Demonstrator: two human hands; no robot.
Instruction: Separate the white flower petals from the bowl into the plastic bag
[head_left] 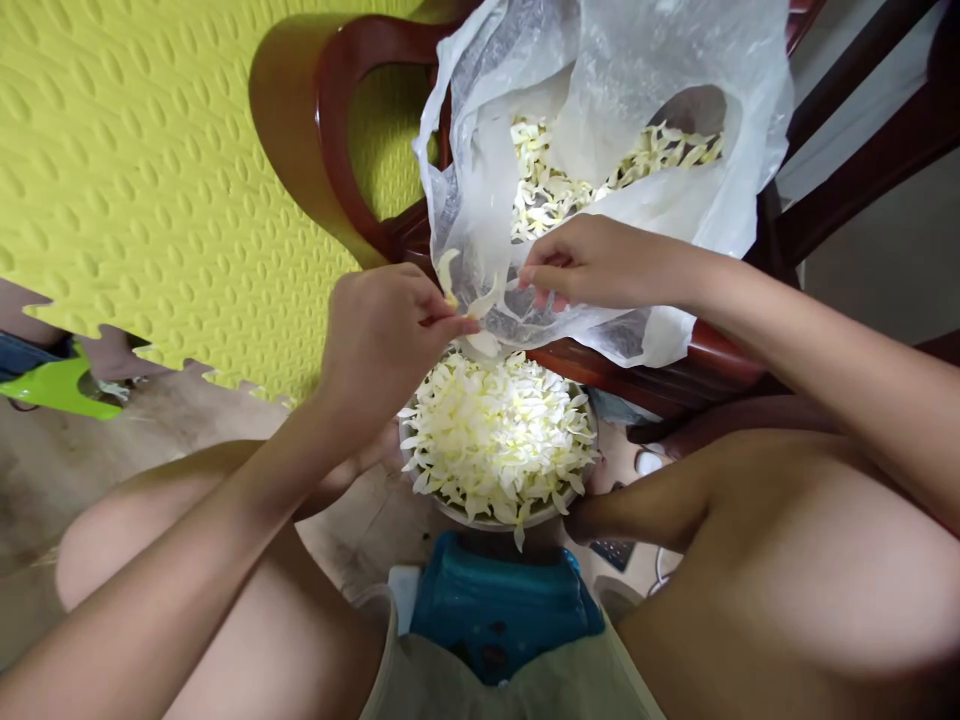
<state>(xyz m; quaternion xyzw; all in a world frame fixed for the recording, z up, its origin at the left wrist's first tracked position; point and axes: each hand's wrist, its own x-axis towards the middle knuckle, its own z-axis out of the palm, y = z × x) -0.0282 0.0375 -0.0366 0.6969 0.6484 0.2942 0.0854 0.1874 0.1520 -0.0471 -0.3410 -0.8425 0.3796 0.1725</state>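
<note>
Currently, your left hand: the left hand [386, 325] is over the far left edge of the bowl, thumb and fingertips pinched on a pale flower [486, 300] with spread petals.
Your right hand: the right hand [581, 262] is at the near side of the bag, fingers curled and narrow; you cannot tell whether they grip a scrap of plant or the film itself.
Bowl: the round bowl [495, 522] sits between your legs, heaped above its rim with white and yellowish blossoms [502, 430], some hanging over the near edge; what supports it is hidden.
Bag: the white plastic bag [675, 60] lies open beyond the bowl, with more flowers [551, 205] inside.
Progress: you have plenty in both places, and one flower in hand is being dealt with; how much is finished cannot be judged from this view.
Chair: the bag rests on a dark red wooden chair [337, 120].
Floor: a yellow textured mat [150, 150] fills the far left; bare floor [202, 420] shows nearer.
Near side: a teal plastic piece [502, 600] sits between your thighs.
</note>
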